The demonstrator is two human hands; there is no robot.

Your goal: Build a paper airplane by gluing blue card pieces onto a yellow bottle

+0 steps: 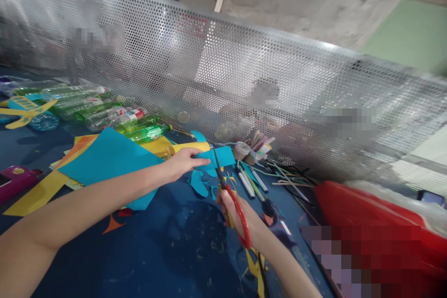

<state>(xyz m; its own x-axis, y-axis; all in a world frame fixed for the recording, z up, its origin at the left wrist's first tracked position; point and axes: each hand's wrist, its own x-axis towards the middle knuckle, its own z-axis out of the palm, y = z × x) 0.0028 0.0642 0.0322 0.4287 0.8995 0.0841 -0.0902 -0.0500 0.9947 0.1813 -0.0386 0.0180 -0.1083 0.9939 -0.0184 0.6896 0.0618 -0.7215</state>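
Between the thumb and fingers of my left hand (186,163) is a small piece of blue paper (225,157). My right hand (235,212) grips a pair of scissors (241,223) with red handles, and the dark blades point up and away from me at the blue paper. Whether the blades cut into it or lie against it I cannot tell. Behind my left fingers lies a yellow-wrapped cylinder (195,146). Blue paper scraps (199,184) are scattered below the held piece.
Large blue (111,156) and yellow sheets lie on the left. Several plastic bottles (150,133) rest along a perforated metal screen (223,70). A glue gun (277,221) and white sticks (246,183) are right of my hands. A red bag (370,209) stands far right.
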